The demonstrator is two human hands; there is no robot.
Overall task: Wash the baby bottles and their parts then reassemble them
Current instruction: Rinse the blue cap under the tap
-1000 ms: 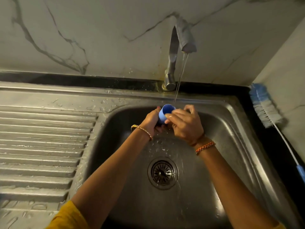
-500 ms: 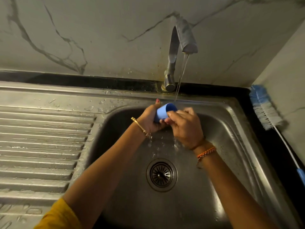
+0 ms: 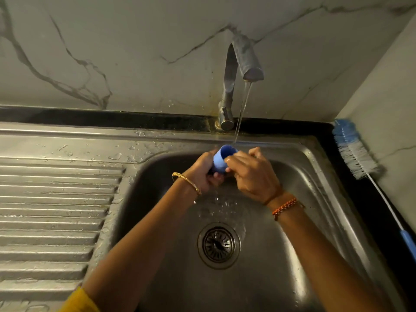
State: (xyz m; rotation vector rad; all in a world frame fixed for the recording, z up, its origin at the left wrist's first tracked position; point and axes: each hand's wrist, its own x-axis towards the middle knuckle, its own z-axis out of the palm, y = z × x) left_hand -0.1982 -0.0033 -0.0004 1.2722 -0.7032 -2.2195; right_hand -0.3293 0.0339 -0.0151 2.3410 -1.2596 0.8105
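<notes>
You've tipped the blue cap point(image 3: 221, 160) back upright under the stream, left hand point(image 3: 202, 174) gripping it, right hand point(image 3: 252, 174) fingers pinching its rim, so rinsing continues.

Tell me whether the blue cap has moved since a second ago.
Yes. The blue cap has risen slightly toward the sink's back rim, nearer the faucet, with its mouth tilted more toward the stream.

One blue cap point(image 3: 221, 162) is sitting under the stream, and two hands, left hand point(image 3: 202, 174) and right hand point(image 3: 252, 174), are holding it. One tap point(image 3: 238, 70) is running at the far side. One sink point(image 3: 315, 167), one drain point(image 3: 218, 245), one bottle brush point(image 3: 355, 152) on the right, and two bracelets, one point(image 3: 186, 182) and another point(image 3: 284, 208), are showing.
</notes>
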